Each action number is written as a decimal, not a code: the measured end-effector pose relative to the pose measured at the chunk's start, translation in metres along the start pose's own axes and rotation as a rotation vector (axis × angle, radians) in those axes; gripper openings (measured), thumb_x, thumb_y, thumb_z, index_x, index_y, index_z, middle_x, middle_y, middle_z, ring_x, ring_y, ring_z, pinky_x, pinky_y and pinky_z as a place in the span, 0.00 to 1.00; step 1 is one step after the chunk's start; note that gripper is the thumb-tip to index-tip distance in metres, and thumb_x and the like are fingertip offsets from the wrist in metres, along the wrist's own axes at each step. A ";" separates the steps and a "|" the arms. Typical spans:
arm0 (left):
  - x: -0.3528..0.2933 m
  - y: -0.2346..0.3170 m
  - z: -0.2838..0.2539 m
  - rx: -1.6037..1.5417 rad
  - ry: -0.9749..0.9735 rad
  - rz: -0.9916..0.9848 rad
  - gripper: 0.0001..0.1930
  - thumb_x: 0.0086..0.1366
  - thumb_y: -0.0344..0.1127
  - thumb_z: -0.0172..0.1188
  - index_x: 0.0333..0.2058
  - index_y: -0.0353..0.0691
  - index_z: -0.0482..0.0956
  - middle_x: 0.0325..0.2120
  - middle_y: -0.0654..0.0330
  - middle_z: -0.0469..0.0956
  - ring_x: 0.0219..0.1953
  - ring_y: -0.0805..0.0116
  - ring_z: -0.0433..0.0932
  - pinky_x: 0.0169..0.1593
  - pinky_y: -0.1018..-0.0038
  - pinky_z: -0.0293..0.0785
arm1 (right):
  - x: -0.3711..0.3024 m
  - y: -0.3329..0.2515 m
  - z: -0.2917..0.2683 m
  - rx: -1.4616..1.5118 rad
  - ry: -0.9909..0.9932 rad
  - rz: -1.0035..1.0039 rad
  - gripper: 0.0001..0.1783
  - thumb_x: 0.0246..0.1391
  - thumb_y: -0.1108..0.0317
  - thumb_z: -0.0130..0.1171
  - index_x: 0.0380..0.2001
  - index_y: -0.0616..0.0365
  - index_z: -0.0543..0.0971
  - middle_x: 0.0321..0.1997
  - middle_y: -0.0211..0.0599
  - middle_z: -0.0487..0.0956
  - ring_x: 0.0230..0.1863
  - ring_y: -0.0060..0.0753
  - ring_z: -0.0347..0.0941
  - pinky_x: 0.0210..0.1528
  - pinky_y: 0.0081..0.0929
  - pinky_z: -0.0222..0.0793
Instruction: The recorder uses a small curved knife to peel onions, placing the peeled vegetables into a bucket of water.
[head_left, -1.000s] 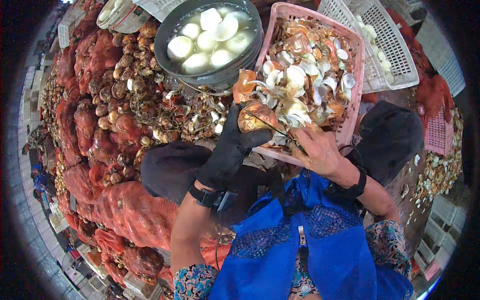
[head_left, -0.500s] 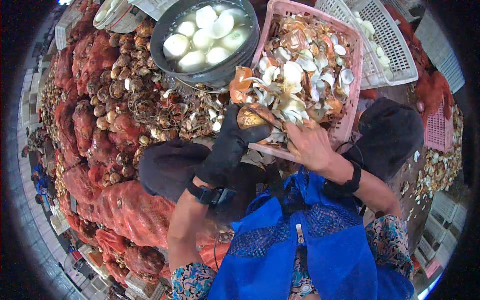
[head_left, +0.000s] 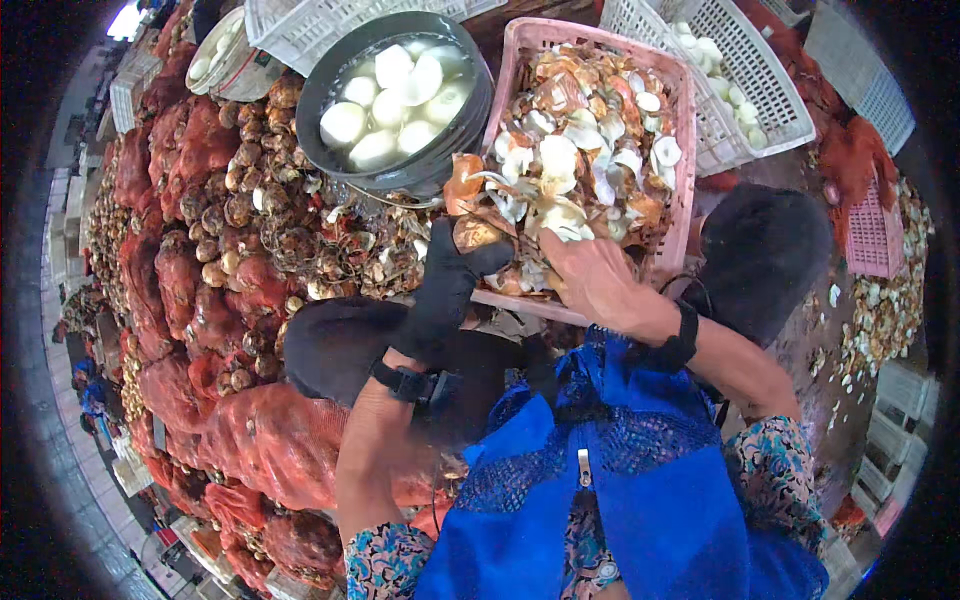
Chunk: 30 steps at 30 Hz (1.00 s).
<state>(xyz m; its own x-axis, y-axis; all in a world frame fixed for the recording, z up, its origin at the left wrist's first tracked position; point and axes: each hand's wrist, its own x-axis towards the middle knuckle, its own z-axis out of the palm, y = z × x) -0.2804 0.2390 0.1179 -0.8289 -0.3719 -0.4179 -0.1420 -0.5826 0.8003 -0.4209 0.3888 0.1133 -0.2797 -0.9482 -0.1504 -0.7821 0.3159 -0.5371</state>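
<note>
My left hand (head_left: 445,290), in a black glove, is closed around a brown-skinned onion (head_left: 476,234) at the near left corner of a pink crate (head_left: 684,190). Loose onion skins and pale peeled layers (head_left: 580,160) fill the crate. My bare right hand (head_left: 598,285) is to the right of the onion, over the crate's near edge, its fingers curled. A thin dark strip, which looks like a knife blade (head_left: 508,226), reaches from its fingers toward the onion. The knife's handle is hidden in that hand.
A dark bucket (head_left: 330,165) of water with peeled onions stands behind the left hand. White crates (head_left: 780,85) with peeled onions are at the far right. Unpeeled onions (head_left: 240,205) and red mesh sacks (head_left: 270,440) lie to the left. My knees flank the pink crate.
The view has shifted slightly, so the bucket and crate sit lower and further left. The onion has turned in my left hand, and less of it shows. Both hands stay close together.
</note>
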 end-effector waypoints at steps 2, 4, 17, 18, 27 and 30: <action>-0.003 -0.004 0.005 -0.028 0.014 -0.069 0.23 0.58 0.29 0.62 0.53 0.37 0.67 0.43 0.59 0.76 0.43 0.70 0.78 0.46 0.71 0.78 | -0.005 0.006 0.009 -0.025 0.023 0.011 0.16 0.44 0.73 0.58 0.37 0.62 0.66 0.20 0.52 0.75 0.25 0.60 0.74 0.26 0.52 0.67; 0.004 -0.014 -0.003 -0.053 0.000 -0.042 0.23 0.59 0.29 0.61 0.53 0.39 0.67 0.43 0.59 0.76 0.42 0.70 0.79 0.45 0.72 0.78 | 0.001 0.018 0.016 -0.023 0.016 -0.036 0.17 0.43 0.74 0.57 0.37 0.63 0.65 0.20 0.52 0.75 0.25 0.60 0.74 0.25 0.51 0.67; -0.019 0.012 -0.018 -0.290 -0.030 0.129 0.25 0.63 0.36 0.58 0.57 0.36 0.65 0.49 0.58 0.74 0.51 0.67 0.75 0.58 0.69 0.70 | 0.014 0.025 0.062 -0.047 0.175 -0.110 0.22 0.48 0.68 0.61 0.42 0.64 0.63 0.22 0.58 0.75 0.29 0.67 0.75 0.30 0.55 0.70; -0.020 0.011 -0.018 -0.333 -0.018 0.130 0.25 0.64 0.36 0.58 0.57 0.36 0.65 0.50 0.57 0.74 0.52 0.67 0.75 0.58 0.68 0.70 | 0.014 0.034 0.060 -0.055 0.175 -0.106 0.22 0.48 0.68 0.61 0.42 0.64 0.63 0.22 0.58 0.75 0.29 0.67 0.75 0.30 0.55 0.70; -0.019 0.011 -0.020 -0.306 0.032 0.091 0.24 0.61 0.35 0.61 0.55 0.36 0.67 0.47 0.55 0.75 0.49 0.64 0.76 0.56 0.68 0.73 | 0.033 0.098 0.057 -0.181 0.124 0.164 0.16 0.44 0.75 0.56 0.38 0.63 0.67 0.22 0.57 0.76 0.27 0.62 0.76 0.26 0.54 0.69; -0.011 0.007 -0.022 -0.338 0.050 0.106 0.25 0.60 0.34 0.61 0.55 0.36 0.67 0.46 0.55 0.76 0.49 0.64 0.77 0.55 0.67 0.74 | 0.048 0.118 0.043 -0.166 0.191 0.167 0.16 0.45 0.74 0.58 0.38 0.60 0.68 0.23 0.56 0.76 0.27 0.63 0.76 0.26 0.54 0.69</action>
<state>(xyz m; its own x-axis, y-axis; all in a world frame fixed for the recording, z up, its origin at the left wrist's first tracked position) -0.2601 0.2231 0.1182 -0.8006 -0.4730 -0.3679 0.1369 -0.7421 0.6562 -0.5027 0.3790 0.0069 -0.4996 -0.8644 -0.0578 -0.7923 0.4828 -0.3731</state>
